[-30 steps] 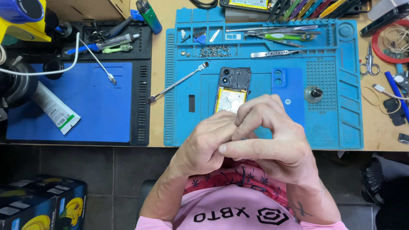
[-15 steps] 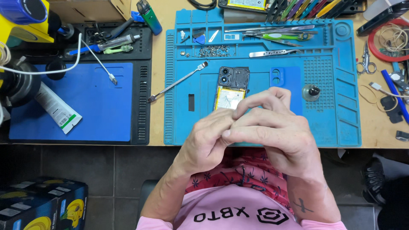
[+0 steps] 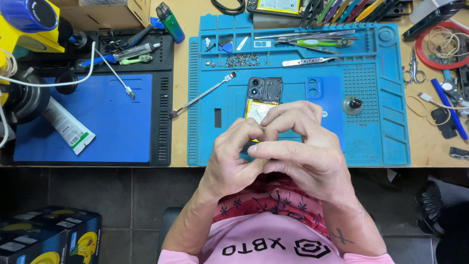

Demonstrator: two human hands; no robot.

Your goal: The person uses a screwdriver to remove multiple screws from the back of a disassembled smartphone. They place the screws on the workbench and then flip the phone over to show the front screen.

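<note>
Wooden bench (image 3: 181, 98) under a light-blue repair mat (image 3: 391, 122), darker mat (image 3: 112, 127) and scissors (image 3: 413, 72).

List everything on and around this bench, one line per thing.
phone: one, opened, black and yellow inside, on the right mat, partly hidden by the hands
back cover: one, blue, right of phone
right mat: one, light blue
left mat: one, dark blue
spudger: one, metal, between the mats
tube: one, white, left mat
scissors: one, silver, bench right
boxes: dark with yellow, floor left
left hand: fingers meeting right's
right hand: over phone
</note>
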